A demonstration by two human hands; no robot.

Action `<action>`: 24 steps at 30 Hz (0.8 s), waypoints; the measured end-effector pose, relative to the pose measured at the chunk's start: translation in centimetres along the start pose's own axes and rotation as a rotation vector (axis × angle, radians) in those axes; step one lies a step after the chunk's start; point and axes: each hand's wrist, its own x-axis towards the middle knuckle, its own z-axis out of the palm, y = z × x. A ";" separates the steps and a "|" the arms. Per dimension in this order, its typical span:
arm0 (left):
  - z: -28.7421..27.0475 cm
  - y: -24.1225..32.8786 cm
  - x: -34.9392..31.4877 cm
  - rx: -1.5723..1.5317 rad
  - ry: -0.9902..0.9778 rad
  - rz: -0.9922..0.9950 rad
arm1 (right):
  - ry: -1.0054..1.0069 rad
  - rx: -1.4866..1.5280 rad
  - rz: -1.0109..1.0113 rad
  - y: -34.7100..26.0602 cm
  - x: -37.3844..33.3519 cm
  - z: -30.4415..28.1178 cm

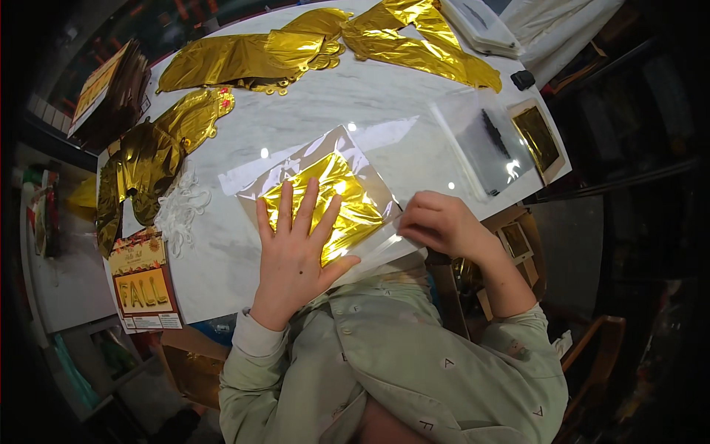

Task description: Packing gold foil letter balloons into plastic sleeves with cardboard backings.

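A clear plastic bag [372,169] lies aslant on the table in front of me. Inside it is a folded gold foil balloon [353,211], with a beige backing showing around it. My left hand [294,255] rests flat across the foil and the bag's near side, fingers spread. At the bag's near right corner, my right hand [446,226] is closed, with thumb and fingertips pinched on the clear plastic edge. Its fingertips are partly hidden.
Flat gold foil balloons [244,63] lie along the far and left edges of the white table [399,89]. White string [181,207] and a printed card [146,292] are at left, near stacked cards [107,92]. Clear bags [481,140] sit at right.
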 end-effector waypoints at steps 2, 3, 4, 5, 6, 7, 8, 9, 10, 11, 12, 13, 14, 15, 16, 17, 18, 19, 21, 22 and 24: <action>0.1 -0.1 -0.1 0.001 0.007 0.008 | -0.161 0.017 -0.064 -0.2 -0.8 -0.9; 0.0 -0.1 -0.1 0.002 0.008 0.008 | -0.161 0.016 -0.064 -0.4 -1.1 -1.3; -0.1 0.0 -0.1 -0.006 0.002 0.004 | -0.227 0.107 -0.038 -0.5 -1.5 -1.7; -0.1 0.0 -0.1 -0.013 -0.003 -0.001 | -0.293 0.198 -0.012 -0.6 -1.6 -1.9; -0.1 0.0 -0.1 -0.015 -0.004 0.001 | -0.292 0.197 -0.009 -1.0 -1.4 -1.7; 0.0 0.0 -0.1 -0.007 0.002 0.004 | -0.153 0.178 0.074 -1.4 -0.8 -1.3; 0.0 0.0 -0.1 0.002 0.009 0.006 | -0.013 0.158 0.156 -1.6 -0.6 -1.0; 0.0 0.0 -0.1 0.002 0.009 0.007 | -0.012 0.158 0.156 -1.3 -0.6 -0.9; 0.0 0.1 0.0 0.002 0.012 0.008 | -0.056 0.112 0.108 -0.5 -0.7 -0.7; 0.0 0.1 0.0 0.003 0.014 0.009 | -0.100 0.066 0.060 -0.2 -0.8 -0.5; 0.0 0.1 -0.1 0.003 0.014 0.007 | -0.101 0.068 0.059 -0.2 -0.7 -0.5; 0.1 0.1 -0.1 0.008 0.015 0.006 | -0.110 0.049 0.050 -0.3 -0.7 -0.4; 0.1 0.0 -0.2 0.012 0.015 0.006 | -0.118 0.031 0.042 -0.3 -0.6 -0.3; 0.1 0.1 -0.1 0.011 0.015 0.007 | -0.118 0.031 0.044 -0.3 -0.7 -0.1; 0.1 0.1 -0.1 0.012 0.015 0.007 | -0.094 -0.046 0.019 -0.2 -0.8 0.5; 0.1 0.1 -0.1 0.012 0.016 0.006 | -0.070 -0.122 -0.005 -0.2 -1.0 0.9; 0.1 0.0 -0.1 0.011 0.015 0.008 | -0.069 -0.123 -0.003 -0.3 -1.1 1.2; 0.2 0.0 -0.1 0.005 0.006 -0.001 | -0.049 -0.191 -0.034 -0.4 -1.2 1.5; 0.1 0.0 -0.2 0.001 -0.003 -0.012 | -0.028 -0.259 -0.068 -1.2 -1.6 2.1; 0.3 0.0 -0.1 0.006 0.014 -0.002 | -0.031 -0.308 -0.128 -2.0 -2.2 2.5; 0.4 0.0 -0.1 0.011 0.032 0.007 | -0.034 -0.357 -0.191 -3.2 -3.4 2.9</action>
